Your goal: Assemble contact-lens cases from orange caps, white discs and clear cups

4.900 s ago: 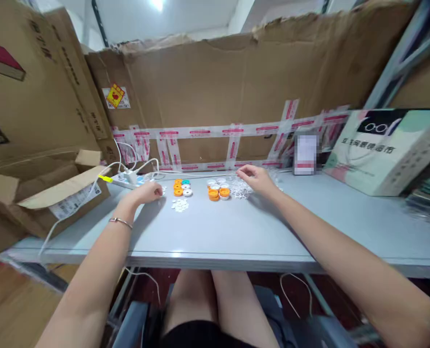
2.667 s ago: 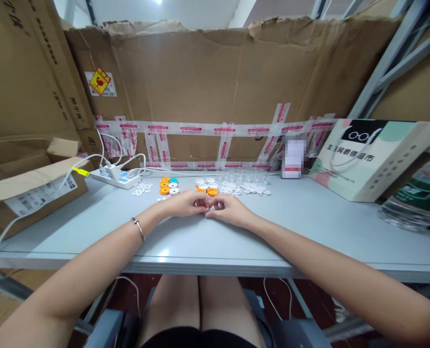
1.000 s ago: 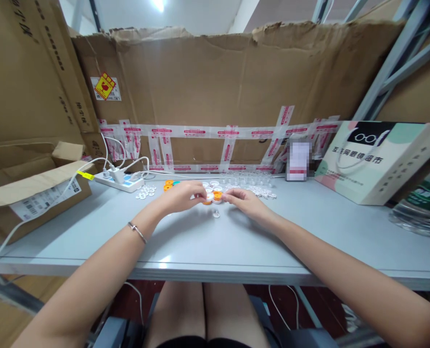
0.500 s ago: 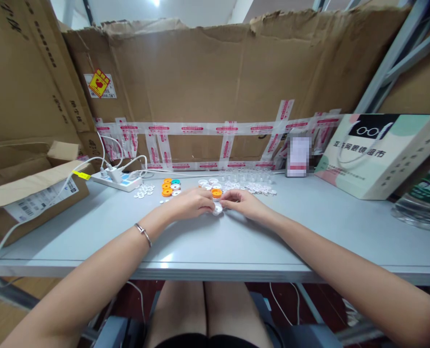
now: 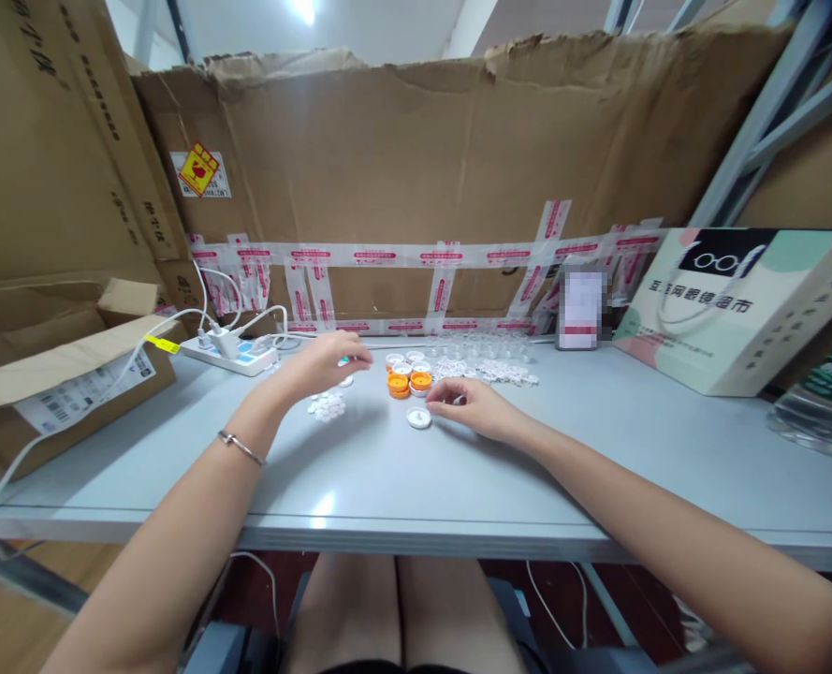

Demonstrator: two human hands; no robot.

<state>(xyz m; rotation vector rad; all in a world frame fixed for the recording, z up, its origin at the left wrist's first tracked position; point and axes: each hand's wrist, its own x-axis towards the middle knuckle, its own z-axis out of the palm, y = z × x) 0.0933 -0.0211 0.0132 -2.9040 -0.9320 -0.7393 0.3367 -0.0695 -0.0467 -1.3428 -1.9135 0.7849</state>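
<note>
Grey table [image 5: 458, 468] mid-frame, taped cardboard wall [image 5: 422, 168] behind it, power strip [image 5: 229, 353] at left. White cap [image 5: 419, 417] lies at centre, just left of right hand [image 5: 473, 409], whose fingers are loose and ungripping. Left hand [image 5: 324, 365] is curled above white discs [image 5: 327, 405]; grasp unclear.

Cap cluster [image 5: 405, 373] on table [image 5: 458, 487] — lone cap [image 5: 418, 417] before it, disc pile [image 5: 327, 405] left, power strip [image 5: 229, 352] far left.

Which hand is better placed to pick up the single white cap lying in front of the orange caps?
Probably the right hand: its fingertips rest just beside the white cap. The left hand is farther back, beyond the small white discs.
</note>
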